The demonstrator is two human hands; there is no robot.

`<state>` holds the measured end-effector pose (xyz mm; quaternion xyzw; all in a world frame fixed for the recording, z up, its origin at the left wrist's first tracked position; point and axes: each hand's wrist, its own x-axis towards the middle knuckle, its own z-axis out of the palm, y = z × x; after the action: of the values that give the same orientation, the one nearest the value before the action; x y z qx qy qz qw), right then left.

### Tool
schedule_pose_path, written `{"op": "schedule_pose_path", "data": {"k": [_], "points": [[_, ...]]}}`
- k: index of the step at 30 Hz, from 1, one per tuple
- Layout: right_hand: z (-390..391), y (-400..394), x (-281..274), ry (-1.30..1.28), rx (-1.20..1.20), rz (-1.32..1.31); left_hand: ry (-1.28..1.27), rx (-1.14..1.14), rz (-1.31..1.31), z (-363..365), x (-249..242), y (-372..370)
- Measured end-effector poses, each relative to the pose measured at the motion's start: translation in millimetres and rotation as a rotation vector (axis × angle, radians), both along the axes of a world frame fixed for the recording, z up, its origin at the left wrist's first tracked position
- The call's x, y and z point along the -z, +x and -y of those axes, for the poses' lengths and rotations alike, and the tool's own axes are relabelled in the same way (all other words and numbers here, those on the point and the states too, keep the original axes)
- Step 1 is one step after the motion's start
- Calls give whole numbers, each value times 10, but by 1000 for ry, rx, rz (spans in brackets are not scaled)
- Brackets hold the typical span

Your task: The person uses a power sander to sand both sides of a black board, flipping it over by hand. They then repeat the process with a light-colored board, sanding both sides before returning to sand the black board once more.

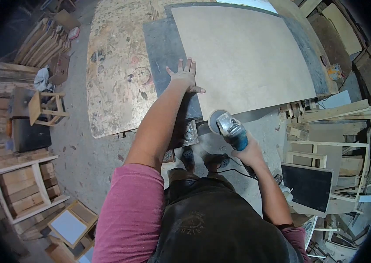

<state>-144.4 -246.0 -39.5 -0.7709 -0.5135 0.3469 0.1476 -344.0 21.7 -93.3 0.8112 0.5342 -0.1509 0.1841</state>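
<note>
A large pale board [246, 57] lies over a dark grey sheet [161, 48] on the workbench. My left hand [185, 79] is spread with fingers apart, resting at the board's left edge and partly over the grey sheet. In my right hand [251, 153] is a teal-bodied angle grinder [233, 130], the fingers wrapped round its body. Its round disc [217, 121] faces the near edge of the board, close to the front left corner; whether it touches cannot be made out. A black cord runs from the tool past my feet.
The stained wooden bench top [115, 79] extends to the left. Wooden frames [32, 188], a small stool [47, 107] and stacked planks stand on the left. At the right are timber offcuts [338, 111] and a black panel [306, 186]. A metal box [189, 133] sits below the bench edge.
</note>
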Motion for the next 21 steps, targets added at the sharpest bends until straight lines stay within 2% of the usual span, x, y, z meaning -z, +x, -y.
{"op": "schedule_pose_path", "data": {"k": [13, 21], "points": [[-33, 250, 125, 17, 1, 36, -13, 1, -12, 13, -54, 10], [-7, 462, 209, 18, 67, -32, -12, 6, -5, 9, -45, 8]]}}
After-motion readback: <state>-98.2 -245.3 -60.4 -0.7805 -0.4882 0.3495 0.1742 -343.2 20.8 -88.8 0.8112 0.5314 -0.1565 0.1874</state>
